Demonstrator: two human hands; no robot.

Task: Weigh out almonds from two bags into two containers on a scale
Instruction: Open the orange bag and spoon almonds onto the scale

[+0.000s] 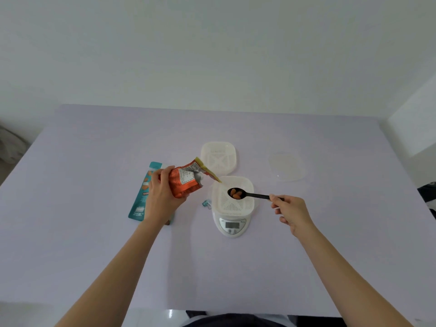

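Observation:
My left hand [162,192] grips an opened orange almond bag [186,180], tilted with its mouth toward the right. My right hand [291,212] pinches the handle of a black spoon [250,195] that carries a few almonds [236,193]. The spoon's bowl hovers over a white slotted container [233,204] that sits on a white digital scale [232,226]. A second white slotted container [218,159] stands on the table just behind it. A teal almond bag [141,199] lies flat on the table, partly hidden by my left hand.
A clear lid [286,166] lies on the lilac table [94,256] to the right of the containers. A small teal clip [206,204] sits left of the scale. White walls stand behind the table and at its right.

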